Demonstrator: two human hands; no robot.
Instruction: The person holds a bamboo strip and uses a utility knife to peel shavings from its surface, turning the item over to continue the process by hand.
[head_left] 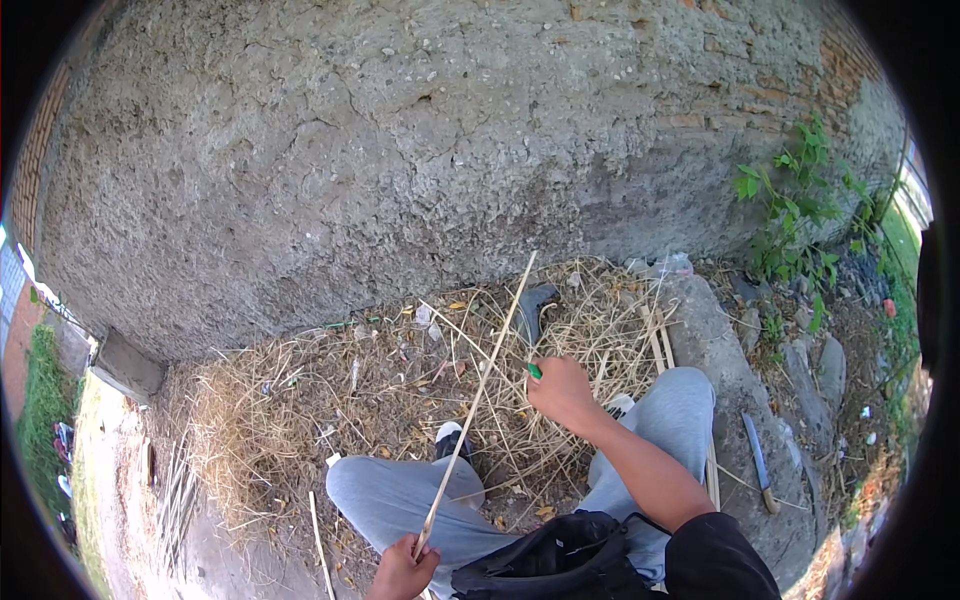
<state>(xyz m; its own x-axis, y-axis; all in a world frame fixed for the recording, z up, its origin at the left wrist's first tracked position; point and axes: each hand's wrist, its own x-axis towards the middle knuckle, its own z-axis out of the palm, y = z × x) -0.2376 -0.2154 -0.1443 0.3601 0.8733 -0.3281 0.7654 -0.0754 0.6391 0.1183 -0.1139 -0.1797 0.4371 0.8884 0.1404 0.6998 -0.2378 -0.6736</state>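
My left hand (404, 568), low in the view, is closed round the lower end of a long pale strip (482, 390) that looks like split bamboo or cane. The strip slants up and away to the right, its far end near the foot of the wall. My right hand (562, 392) is closed on a green-handled tool (535, 371); only part of the handle shows clearly, and its working end is too small to make out. This hand is to the right of the strip's middle. Past it lies a dark grey, flattish object (534, 312) among the shavings.
Curled pale shavings (235, 440) cover the ground. A knife (758, 460) lies at the right, beside the concrete ledge (715, 340). A rough wall (430, 180) rises ahead; a green plant (800, 205) grows at its right. Several strips (178, 505) lie at the left.
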